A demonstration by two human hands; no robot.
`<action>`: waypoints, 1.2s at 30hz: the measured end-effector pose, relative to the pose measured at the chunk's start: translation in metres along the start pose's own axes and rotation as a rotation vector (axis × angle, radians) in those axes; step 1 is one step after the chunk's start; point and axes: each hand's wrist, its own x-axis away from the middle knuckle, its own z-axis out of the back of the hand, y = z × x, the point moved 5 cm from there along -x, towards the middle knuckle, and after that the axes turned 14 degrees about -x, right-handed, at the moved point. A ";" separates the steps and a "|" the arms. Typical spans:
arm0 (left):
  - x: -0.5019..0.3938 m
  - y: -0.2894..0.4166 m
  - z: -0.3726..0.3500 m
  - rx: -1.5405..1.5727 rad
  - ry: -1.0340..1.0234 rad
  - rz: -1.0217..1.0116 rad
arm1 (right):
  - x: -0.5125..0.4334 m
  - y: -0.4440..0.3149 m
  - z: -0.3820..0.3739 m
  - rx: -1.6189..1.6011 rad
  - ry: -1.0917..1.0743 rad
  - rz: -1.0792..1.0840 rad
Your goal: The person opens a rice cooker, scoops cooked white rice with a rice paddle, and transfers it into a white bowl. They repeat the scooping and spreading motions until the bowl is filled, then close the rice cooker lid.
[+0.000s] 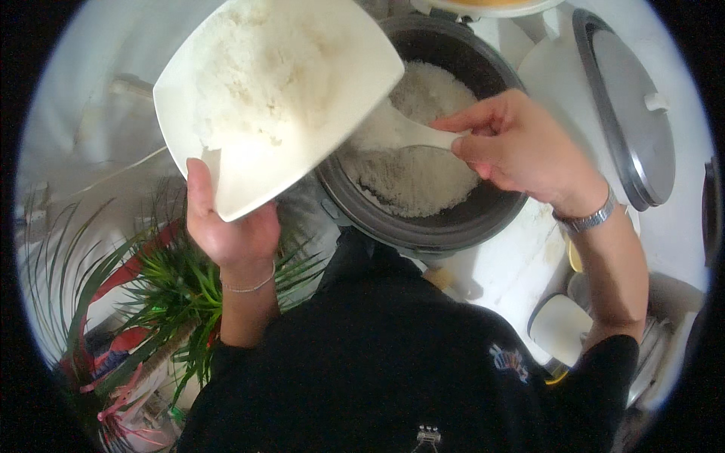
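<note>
My left hand (pixel 232 226) grips the near corner of a square white bowl (pixel 243 187), thumb over its rim. White cooked rice (pixel 266 85) is heaped in the bowl, which is tilted and partly over a large cooking pot. In my right hand (pixel 504 147) is the handle of a white rice paddle (pixel 422 133), pinched between thumb and fingers. The paddle's blade is over the pot, near the bowl's edge, with rice about it. The dark round pot (pixel 459 232) has more white rice (pixel 419 181) at its bottom. Part of the pot is hidden behind the bowl.
A grey lid (pixel 634 119) stands at the upper right. A leafy green plant (pixel 181 283) is at lower left, near my left forearm. By my right elbow there is a white container (pixel 561 328). The rim of another round vessel (pixel 493 8) shows at the top.
</note>
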 end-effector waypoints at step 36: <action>0.040 -0.024 -0.063 -0.173 0.010 0.241 | 0.119 -0.087 -0.095 1.555 0.430 1.053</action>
